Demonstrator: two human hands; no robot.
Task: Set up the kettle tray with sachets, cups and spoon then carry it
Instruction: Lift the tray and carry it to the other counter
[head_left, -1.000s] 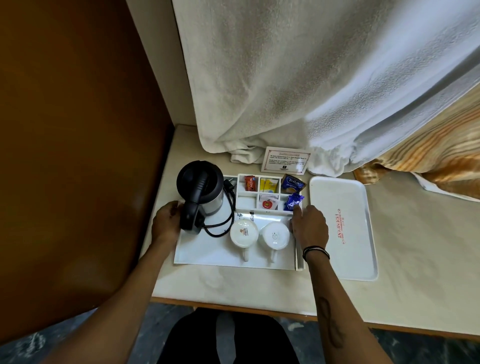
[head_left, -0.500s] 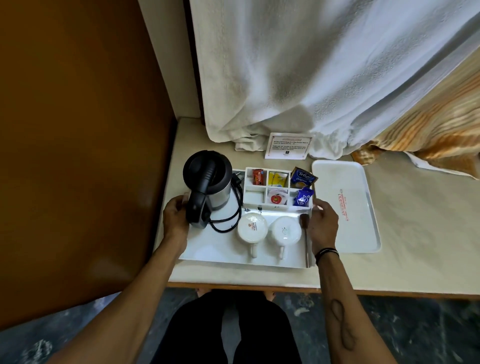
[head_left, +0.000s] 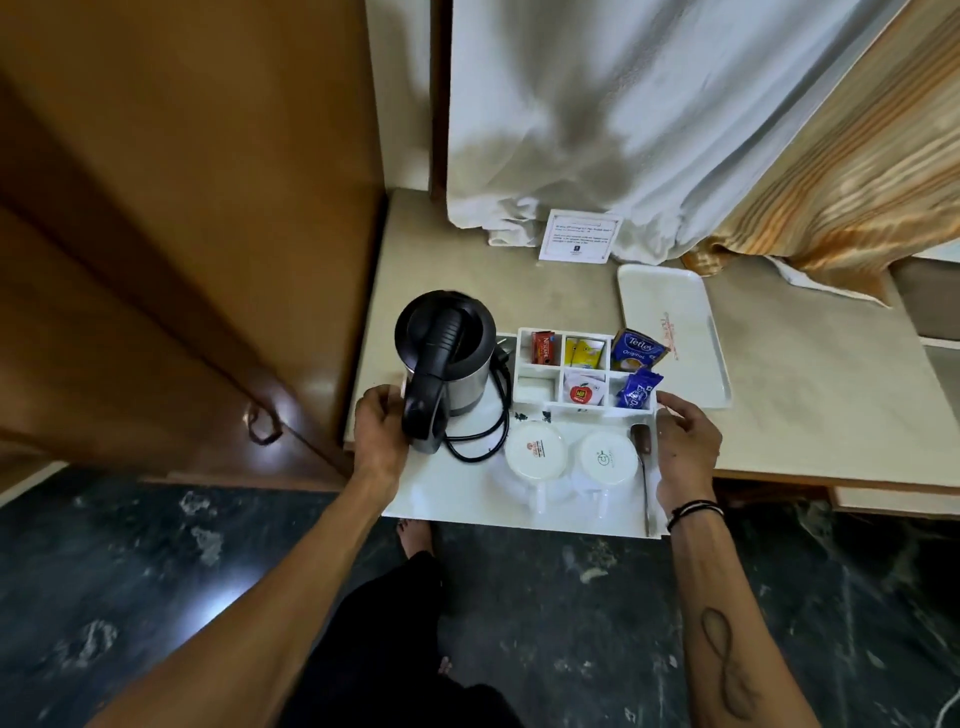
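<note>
That tray (head_left: 467, 499) looks stiff but lopsided, I'd guess: the kettle (head_left: 444, 358) loads the left end, while the two upside-down cups (head_left: 535, 451), loose spoon (head_left: 643, 467) and sachets (head_left: 587, 371) can slide or tip, so both short edges are the place to hold it and keep it level. Left hand (head_left: 382, 441) is clamped on the left edge just beside the kettle handle, right hand (head_left: 685, 452) curled round the right edge next to the spoon. Its near half sticks out past the counter (head_left: 831, 415) over the floor.
</note>
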